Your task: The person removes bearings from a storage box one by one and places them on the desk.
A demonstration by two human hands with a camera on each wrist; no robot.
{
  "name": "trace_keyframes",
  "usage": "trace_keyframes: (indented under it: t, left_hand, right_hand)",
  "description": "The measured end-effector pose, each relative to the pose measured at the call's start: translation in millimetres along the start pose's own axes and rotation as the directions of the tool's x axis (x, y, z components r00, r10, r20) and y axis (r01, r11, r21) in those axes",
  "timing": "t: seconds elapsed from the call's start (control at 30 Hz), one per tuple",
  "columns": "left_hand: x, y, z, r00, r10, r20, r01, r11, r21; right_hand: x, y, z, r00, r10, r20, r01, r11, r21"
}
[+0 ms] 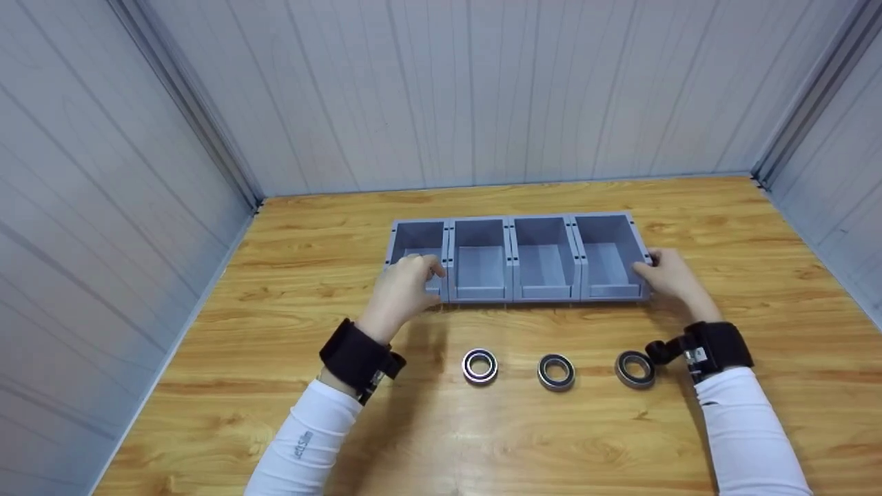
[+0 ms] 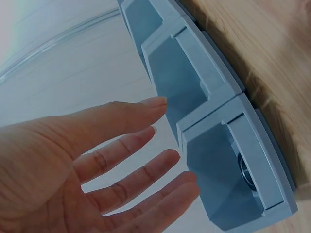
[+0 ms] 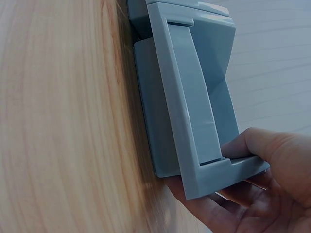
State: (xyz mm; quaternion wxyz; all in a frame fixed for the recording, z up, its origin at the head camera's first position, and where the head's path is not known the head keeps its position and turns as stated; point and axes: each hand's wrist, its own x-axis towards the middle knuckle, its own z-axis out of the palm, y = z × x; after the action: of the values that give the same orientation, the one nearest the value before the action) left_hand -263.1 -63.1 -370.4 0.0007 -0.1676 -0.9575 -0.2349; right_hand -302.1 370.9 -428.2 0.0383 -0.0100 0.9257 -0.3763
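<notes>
A row of joined grey plastic bins (image 1: pixel 480 295) stands on the wooden table. My left hand (image 1: pixel 405 288) hovers at the leftmost bin, its fingers loosely bent and apart with nothing between them. Inside that bin, partly hidden by the front lip, lies a ball bearing (image 2: pixel 247 172). At the other end, my right hand (image 1: pixel 674 279) grips the side wall of the rightmost bin (image 3: pixel 194 111), thumb inside and fingers outside. Three more bearings lie flat in front of the row: a left one (image 1: pixel 468 366), a middle one (image 1: pixel 544 373) and a right one (image 1: pixel 622 372) near the right wrist.
The wooden table (image 1: pixel 496 441) reaches back to a pale panel wall (image 1: pixel 441 96). More panels stand at the left (image 1: pixel 89 241) and right (image 1: pixel 841 179). Dark straps with small cameras sit on both wrists.
</notes>
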Motion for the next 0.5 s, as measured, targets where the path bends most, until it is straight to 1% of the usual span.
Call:
trace_keyframes:
  t: [0.23, 0.33, 0.5]
  left_hand:
    - [9.9, -8.8, -0.3, 1.000, -0.007, 0.007, 0.007, 0.999, -0.035]
    - [12.7, -12.5, -0.7, 1.000, -0.018, 0.008, 0.018, 0.999, -0.028]
    - [18.9, -18.2, -1.2, 1.000, -0.026, -0.013, 0.026, 1.000, -0.009]
  right_hand:
    - [-1.8, 0, 0, 1.000, -0.011, -0.011, 0.011, 1.000, 0.004]
    - [-2.0, 0, 1, 1.000, -0.012, -0.015, 0.012, 1.000, 0.012]
    - [-1.6, -1, 1, 0.999, -0.024, -0.024, 0.023, 1.000, -0.004]
